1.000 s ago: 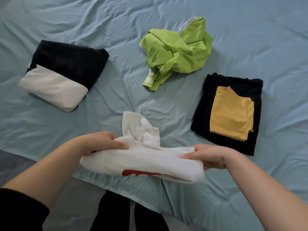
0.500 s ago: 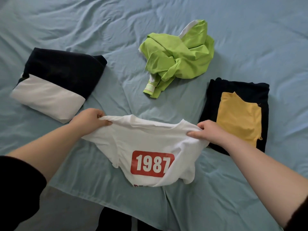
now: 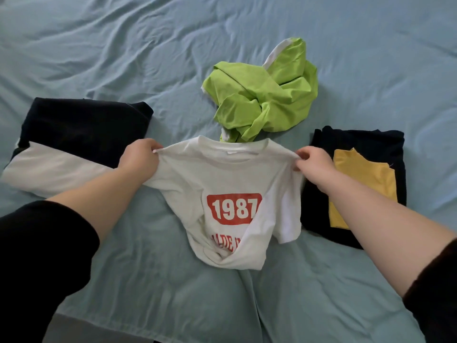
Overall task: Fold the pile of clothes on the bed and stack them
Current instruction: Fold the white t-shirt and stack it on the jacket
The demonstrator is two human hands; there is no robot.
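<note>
A white T-shirt (image 3: 222, 179) with a red "1987" print hangs stretched between my hands above the bed. My left hand (image 3: 139, 157) pinches its left shoulder and my right hand (image 3: 312, 164) pinches its right shoulder. The shirt's bottom is bunched and twisted and touches the sheet. Behind it lies a crumpled lime-green garment (image 3: 264, 95). A folded black-and-white garment (image 3: 74, 137) lies to the left. To the right, a folded yellow garment (image 3: 366, 174) sits on a folded black one (image 3: 358, 142).
The light blue sheet (image 3: 123, 45) covers the bed, wrinkled, with open room at the back and at the front centre. The bed's near edge runs along the bottom left, where grey floor (image 3: 69, 328) shows.
The white shirt went from a bundle held low to spread open by its shoulders. Both hands moved up and apart, and the shirt now hangs farther from me.
</note>
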